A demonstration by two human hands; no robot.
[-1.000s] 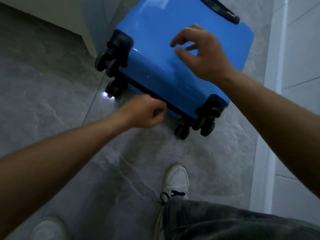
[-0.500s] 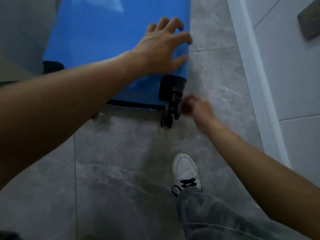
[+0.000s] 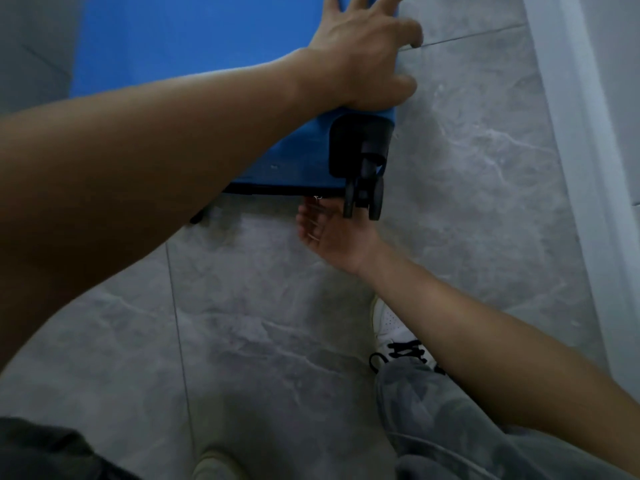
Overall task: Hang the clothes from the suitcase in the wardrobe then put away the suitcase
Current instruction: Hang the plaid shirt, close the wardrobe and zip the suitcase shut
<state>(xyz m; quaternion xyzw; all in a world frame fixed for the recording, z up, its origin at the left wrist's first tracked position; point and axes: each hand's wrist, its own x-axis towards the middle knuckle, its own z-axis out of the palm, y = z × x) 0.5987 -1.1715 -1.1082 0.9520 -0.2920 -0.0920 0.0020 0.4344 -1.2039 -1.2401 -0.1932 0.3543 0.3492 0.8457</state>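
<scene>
Underfoot, we have a floor [image 3: 311, 341] of large grey tiles veined like marble. One grout line [image 3: 176, 306] runs away from us towards the case. Down the right side goes a white strip [image 3: 568, 133], skirting or door frame, we cannot tell which, with a pale wall [image 3: 620, 46] beyond it.

The blue suitcase [image 3: 194, 39] lies on its broad side on the floor at the top of our view, wheeled end towards us. Its right edge runs roughly along the white strip, with a band of bare tile between the two. A black double caster [image 3: 363, 197] juts from the near right corner, pointing our way.

Our left hand [image 3: 360, 53] lies spread on the shell at that corner. The fingers are straight and fanned, and thumb and forefinger reach over the right edge; it clasps nothing. Our right hand [image 3: 337, 237] sits low at the near edge, just beside the caster, palm turned up. Its fingers [image 3: 308, 220] are blurred beneath the dark zip seam, where a small metal zip pull [image 3: 318, 198] hangs. Whether they pinch it we cannot tell.

A white shoe [image 3: 388, 323] with black laces stands on the tile behind that hand, under a grey trouser leg [image 3: 450, 427]. Bare tile stretches to the left of the shoe and back towards us, wider than the band by the wall.
</scene>
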